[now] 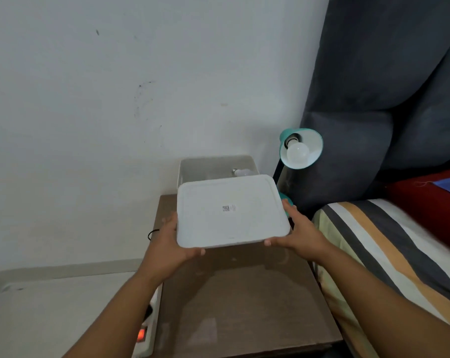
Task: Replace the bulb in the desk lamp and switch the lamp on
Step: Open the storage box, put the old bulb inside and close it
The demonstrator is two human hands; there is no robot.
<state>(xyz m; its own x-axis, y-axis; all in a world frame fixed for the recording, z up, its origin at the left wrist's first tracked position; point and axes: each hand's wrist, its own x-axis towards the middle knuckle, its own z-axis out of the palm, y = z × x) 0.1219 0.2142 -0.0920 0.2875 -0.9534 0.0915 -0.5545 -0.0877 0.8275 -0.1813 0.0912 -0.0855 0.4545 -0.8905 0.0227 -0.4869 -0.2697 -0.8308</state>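
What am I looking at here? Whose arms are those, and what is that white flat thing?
This one picture comes from a camera worn on a person's head, looking forward and down, so the arms are the person's own. The left hand and right hand each have a grip on one side of a flat white plastic lid, held above a brown wooden bedside table. Behind the lid sits an open pale plastic box with a spare white light bulb inside. Beside it stands a teal metal desk lamp with a round white bulb in it, not lit. On the right is a bed with a striped sheet. Low on the left, a white power strip glows orange.
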